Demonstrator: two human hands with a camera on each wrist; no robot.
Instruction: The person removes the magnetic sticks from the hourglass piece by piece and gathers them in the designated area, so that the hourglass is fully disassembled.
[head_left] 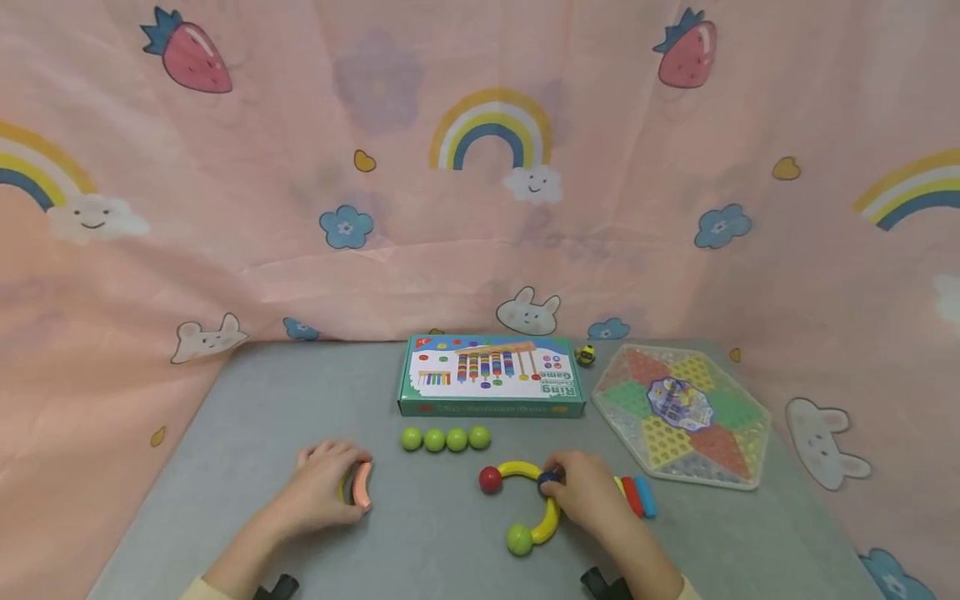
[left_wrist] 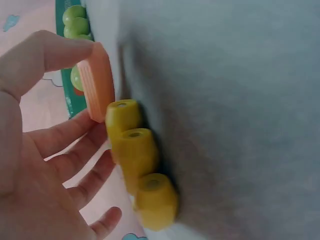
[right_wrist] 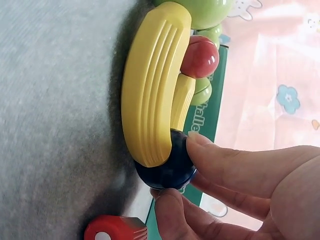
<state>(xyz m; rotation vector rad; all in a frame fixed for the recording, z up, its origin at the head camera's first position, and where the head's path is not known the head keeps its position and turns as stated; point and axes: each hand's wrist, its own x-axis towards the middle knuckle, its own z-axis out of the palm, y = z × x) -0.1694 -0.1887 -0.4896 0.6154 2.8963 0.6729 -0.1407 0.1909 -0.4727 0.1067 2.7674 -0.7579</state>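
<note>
My left hand pinches an orange curved piece between thumb and fingers. Several yellow curved pieces stand in a row just beyond it in the left wrist view; in the head view that hand mostly hides them. With thumb and fingertips, my right hand grips a dark blue ball. Two yellow curved pieces meet at this ball and form an open arc on the table. A red ball ends the arc at the left, a green ball at the near end.
A row of several green balls lies before a green ring-game box. A small bee toy and a hexagonal game board lie right of the box. Red and blue pieces lie beyond my right hand.
</note>
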